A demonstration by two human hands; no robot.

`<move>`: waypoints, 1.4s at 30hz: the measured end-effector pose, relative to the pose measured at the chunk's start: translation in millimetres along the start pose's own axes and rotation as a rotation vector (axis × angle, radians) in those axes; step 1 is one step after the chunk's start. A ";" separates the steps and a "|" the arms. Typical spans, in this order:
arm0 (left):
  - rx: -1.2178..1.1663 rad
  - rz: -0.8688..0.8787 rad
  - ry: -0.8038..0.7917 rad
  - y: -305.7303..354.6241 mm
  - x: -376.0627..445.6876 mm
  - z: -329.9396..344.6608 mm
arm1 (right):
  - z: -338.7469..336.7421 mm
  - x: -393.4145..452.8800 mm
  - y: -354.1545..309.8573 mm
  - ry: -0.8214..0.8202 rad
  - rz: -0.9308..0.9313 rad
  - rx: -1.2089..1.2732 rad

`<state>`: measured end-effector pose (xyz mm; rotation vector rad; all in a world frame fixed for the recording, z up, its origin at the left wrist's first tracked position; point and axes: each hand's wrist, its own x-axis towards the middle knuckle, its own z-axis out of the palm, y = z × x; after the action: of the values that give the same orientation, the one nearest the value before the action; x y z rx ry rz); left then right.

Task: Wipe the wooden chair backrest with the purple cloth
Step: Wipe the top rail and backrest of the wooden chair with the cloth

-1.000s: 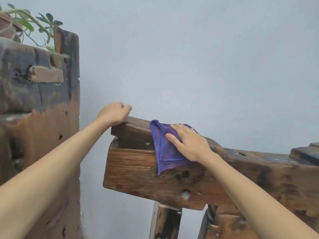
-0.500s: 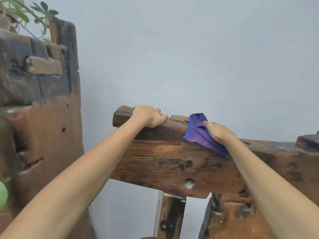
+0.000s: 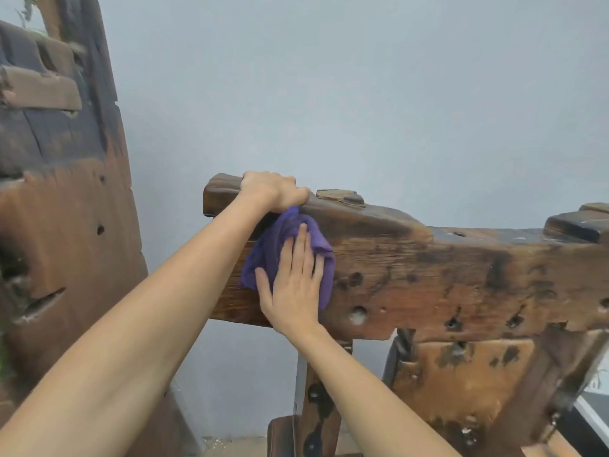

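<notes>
Cloth, purple [image 3: 290,255], lies bunched against the front face of the wooden chair backrest [image 3: 428,275], left of the frame's centre. The right hand [image 3: 295,288] presses it flat with straight fingers, palm on the wood. Just above, the left hand [image 3: 272,191] curls over the backrest's top edge, gripping it. A second dark wooden piece [image 3: 62,209] stands at far left.

We seem to be in a home room, plain pale wall [image 3: 362,94], rustic weathered wooden chair backrest [image 3: 445,275], tall reclaimed-timber cabinet [image 3: 59,225] beside it, plant sprigs [image 3: 28,4] on top
</notes>
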<state>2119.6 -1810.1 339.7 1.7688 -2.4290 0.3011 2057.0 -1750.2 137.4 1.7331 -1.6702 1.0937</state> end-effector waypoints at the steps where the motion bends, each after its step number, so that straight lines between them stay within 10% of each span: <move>1: -0.014 0.005 0.001 -1.1 0.7 -0.2 | 6.9 -9.9 12.0 -0.024 -0.099 0.005; 8: -0.016 0.024 0.048 -1.7 2.4 3.2 | -1.2 -32.0 148.0 0.088 -0.268 -0.075; 18: -0.011 -0.027 0.143 6.9 5.8 6.4 | -52.8 92.7 93.4 0.570 0.956 0.375; 24: 0.009 -0.014 0.163 1.9 3.4 5.8 | -9.8 58.8 15.3 0.440 0.080 0.143; 32: -0.037 0.002 0.116 -4.7 7.0 6.1 | -13.9 -11.6 179.2 -0.104 -0.844 -0.148; 42: -0.027 -0.099 -0.016 2.2 8.8 -0.6 | -103.2 -17.8 406.3 -0.283 -0.629 -0.230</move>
<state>2114.7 -1817.5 342.0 1.8796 -2.3347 0.2438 1640.4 -1709.2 108.2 2.1079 -1.1869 0.3691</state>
